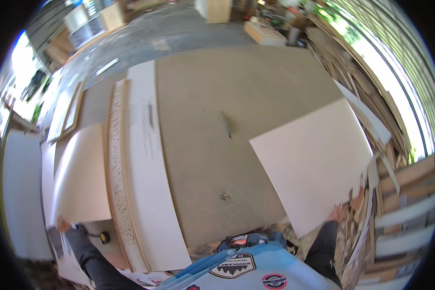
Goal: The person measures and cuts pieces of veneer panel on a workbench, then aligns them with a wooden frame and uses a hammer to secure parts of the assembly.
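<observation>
1. Left hand (62, 224): well left of the white plank (150, 188), fingers closed on the left panel's near left corner.
2. Left panel (84, 179): left of the plank, past the speckled strip; pale tan and glossy, a bright streak down its curving left side.
3. Speckled strip (117, 159): along the plank's left edge, leaving little room there.
4. White plank: lengthwise, with dark marks on its far half, too small to read.
5. Bench (203, 159): a broad bare stretch opens right of the plank.
6. Shirt (186, 276): by the plank's near end; bears printed badges with lettering.
7. Right panel (314, 164): right of the plank, across that stretch; smooth, plain off-white, angled, its near corner past the bench's edge.
8. Right hand (337, 212): far right of the plank, fingers closed on the right panel's near edge, partly hidden.
9. Scrap wood (355, 217): farther right of the plank, crowding that side.
</observation>
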Available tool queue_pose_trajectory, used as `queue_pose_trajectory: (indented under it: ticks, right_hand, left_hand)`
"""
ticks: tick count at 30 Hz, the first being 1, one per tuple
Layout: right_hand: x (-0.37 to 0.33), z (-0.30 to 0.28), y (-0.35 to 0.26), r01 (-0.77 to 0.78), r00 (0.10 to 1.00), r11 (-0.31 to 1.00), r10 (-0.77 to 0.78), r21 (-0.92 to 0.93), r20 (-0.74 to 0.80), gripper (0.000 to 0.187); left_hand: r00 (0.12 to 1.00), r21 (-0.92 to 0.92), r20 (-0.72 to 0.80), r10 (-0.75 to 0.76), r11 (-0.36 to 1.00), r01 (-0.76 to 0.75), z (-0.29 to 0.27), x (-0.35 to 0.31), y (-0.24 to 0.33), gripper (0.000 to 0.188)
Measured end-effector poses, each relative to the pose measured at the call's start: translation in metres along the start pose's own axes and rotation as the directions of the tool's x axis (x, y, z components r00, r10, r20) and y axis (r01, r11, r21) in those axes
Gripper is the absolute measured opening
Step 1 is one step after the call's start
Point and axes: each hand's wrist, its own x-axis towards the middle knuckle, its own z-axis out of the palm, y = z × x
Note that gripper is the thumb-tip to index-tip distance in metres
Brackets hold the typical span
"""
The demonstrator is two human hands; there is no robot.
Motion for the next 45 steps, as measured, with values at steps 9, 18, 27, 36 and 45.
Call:
queue_pose_trajectory:
  ticks: [9, 18, 27, 36, 45]
  right_hand:
    - [-0.096, 0.060, -0.041, -0.353, 0.897, 0.925, 0.377, 0.141, -0.231, 0.012]
    - [-0.066, 0.150, -0.113, -0.284, 0.959, 0.894, 0.269, -0.346, -0.090, 0.026]
    - [0.070, 0.060, -0.006, -0.132, 0.962, 0.985, 0.100, -0.113, -0.256, 0.022]
    - [0.252, -0.021, 0.062, -0.496, 0.852, 0.815, 0.523, 0.299, -0.010, 0.033]
    - [0.316, -0.032, 0.063, -0.565, 0.822, 0.755, 0.552, 0.332, 0.143, 0.045]
  left_hand:
    - [0.937, -0.024, -0.154, -0.314, 0.949, 0.314, 0.056, -0.056, 0.082, 0.048]
    - [0.984, 0.189, -0.049, 0.170, 0.969, -0.159, 0.200, -0.332, 0.223, 0.051]
    - [0.545, -0.242, 0.806, 0.231, 0.969, -0.052, 0.290, -0.781, 0.471, 0.060]
    - [0.633, 0.019, 0.762, 0.139, 0.971, -0.237, 0.317, -0.873, 0.530, 0.078]
    - [0.534, 0.103, 0.834, 0.141, 0.910, -0.401, 0.298, -0.889, 0.537, 0.090]
